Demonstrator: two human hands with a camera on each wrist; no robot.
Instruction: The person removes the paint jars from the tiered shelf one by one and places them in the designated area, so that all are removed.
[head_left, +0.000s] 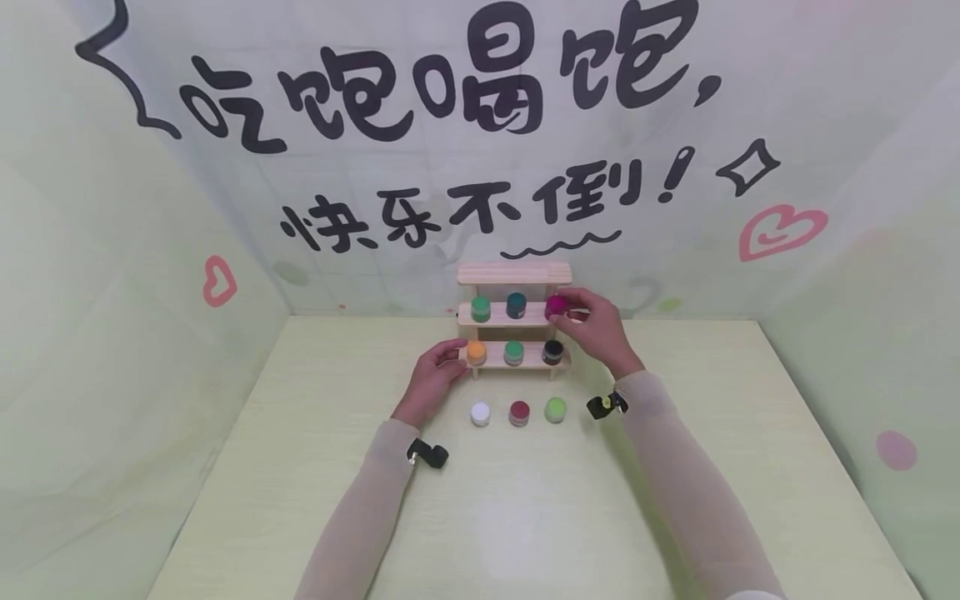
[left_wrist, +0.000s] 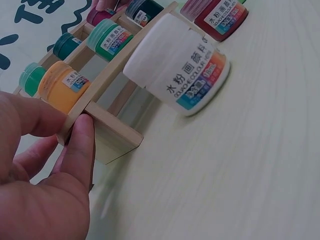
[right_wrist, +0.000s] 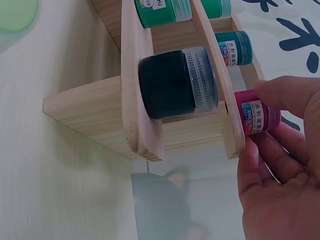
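A small wooden tiered rack (head_left: 517, 273) stands at the back of the table. My right hand (head_left: 600, 325) pinches a magenta paint jar (right_wrist: 257, 112) at the right end of the middle shelf. With thumb and fingers my left hand (head_left: 435, 379) grips the left end of the lower shelf, right beside the orange paint jar (left_wrist: 64, 85). Left of the magenta jar sit a teal jar (head_left: 516, 305) and a green jar (head_left: 481, 309). On the lower shelf, another green jar (head_left: 513, 352) and a black jar (head_left: 552, 352) follow the orange one.
In front of the rack, a white jar (head_left: 480, 414), a dark red jar (head_left: 519, 413) and a light green jar (head_left: 555, 409) stand in a row on the table (head_left: 525, 517). A printed cloth (head_left: 420, 192) hangs right behind the rack.
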